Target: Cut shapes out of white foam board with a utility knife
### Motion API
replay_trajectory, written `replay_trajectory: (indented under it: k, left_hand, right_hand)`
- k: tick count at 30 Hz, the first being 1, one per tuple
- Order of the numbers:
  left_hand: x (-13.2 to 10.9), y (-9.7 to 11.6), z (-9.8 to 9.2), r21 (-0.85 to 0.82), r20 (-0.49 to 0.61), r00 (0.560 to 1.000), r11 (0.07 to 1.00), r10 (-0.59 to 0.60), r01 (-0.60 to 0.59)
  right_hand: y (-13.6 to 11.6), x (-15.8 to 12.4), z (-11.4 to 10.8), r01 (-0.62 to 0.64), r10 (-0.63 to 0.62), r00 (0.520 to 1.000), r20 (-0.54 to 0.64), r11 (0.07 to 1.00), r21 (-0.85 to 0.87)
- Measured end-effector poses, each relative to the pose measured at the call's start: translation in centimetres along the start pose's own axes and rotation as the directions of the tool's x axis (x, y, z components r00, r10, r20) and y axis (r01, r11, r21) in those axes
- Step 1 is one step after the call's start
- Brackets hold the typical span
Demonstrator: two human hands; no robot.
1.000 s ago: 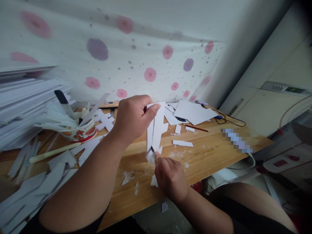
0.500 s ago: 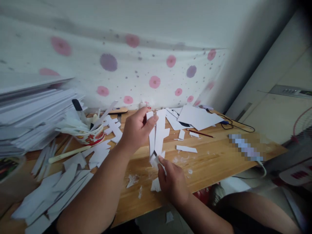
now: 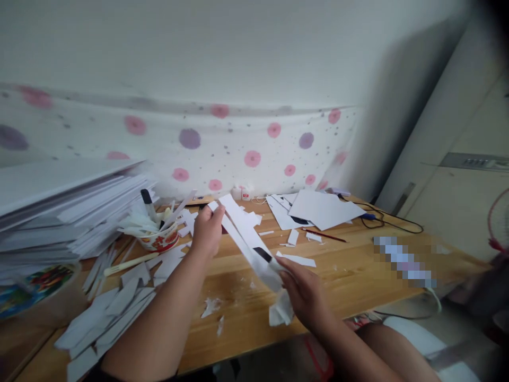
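Note:
My left hand (image 3: 209,228) is closed around the upper end of a long white board piece (image 3: 242,223), thumb on top. A narrow gap splits this piece lengthwise into two strips, and side tabs show at its right. My right hand (image 3: 304,286) is closed on the pale handle of a utility knife (image 3: 264,254). Its dark blade lies against the lower part of the piece. Below the right fingers hangs a crumpled white scrap (image 3: 281,310); whether it is attached, I cannot tell.
Cut white pieces (image 3: 107,313) lie at the left, beside a paper cup (image 3: 159,241) of tools and strips. Stacked boards (image 3: 99,212) stand behind. White sheets (image 3: 326,207), a dark red pencil (image 3: 324,235) and a power strip (image 3: 405,262) are to the right. Scraps (image 3: 210,306) dot the tabletop.
The white piece has turned from nearly upright to a slant running down to the right. My right hand has moved right with the knife, and my left hand lower. The camera view has tilted upward.

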State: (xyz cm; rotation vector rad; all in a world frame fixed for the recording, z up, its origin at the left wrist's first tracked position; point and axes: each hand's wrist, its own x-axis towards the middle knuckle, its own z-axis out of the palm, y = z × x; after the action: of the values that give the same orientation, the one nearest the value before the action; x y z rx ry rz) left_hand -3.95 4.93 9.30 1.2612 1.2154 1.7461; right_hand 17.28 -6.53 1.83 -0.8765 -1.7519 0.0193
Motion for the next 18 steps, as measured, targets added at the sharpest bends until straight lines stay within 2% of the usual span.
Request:
replay_trajectory:
  k: [3,6,8,11,14,16,18]
  left_hand:
    - [0.9,-1.1,-0.2,-0.096,-0.058,0.988,0.986,-0.145,0.139]
    - [1.1,-1.5,-0.3,-0.161,-0.050,0.973,0.963,-0.227,0.216]
    - [1.0,-1.8,-0.1,-0.194,-0.030,0.969,0.952,-0.245,0.235]
    - [0.5,-2.5,0.6,-0.242,-0.005,0.967,0.939,-0.254,0.245]
    - [-0.1,-3.8,1.4,-0.301,0.003,0.968,0.923,-0.252,0.241]
    - [-0.6,-4.7,1.8,-0.340,-0.008,0.969,0.912,-0.248,0.231]
    - [-1.2,-5.4,2.0,-0.367,-0.024,0.968,0.903,-0.249,0.223]
  right_hand:
    - [1.6,-0.2,-0.9,-0.057,0.055,0.998,-0.041,0.997,-0.049]
    - [4.2,0.3,-1.1,-0.157,0.169,0.984,0.051,0.970,-0.184]
    - [6.2,1.1,-0.9,-0.208,0.246,0.960,0.135,0.947,-0.246]
    - [8.3,2.4,-0.6,-0.239,0.287,0.935,0.207,0.943,-0.230]
    - [8.1,3.5,-0.3,-0.305,0.339,0.901,0.269,0.939,-0.161]
    - [6.7,3.9,0.3,-0.385,0.379,0.841,0.387,0.920,-0.065]
    - [4.9,3.9,1.0,-0.610,0.406,0.662,0.631,0.781,0.137]
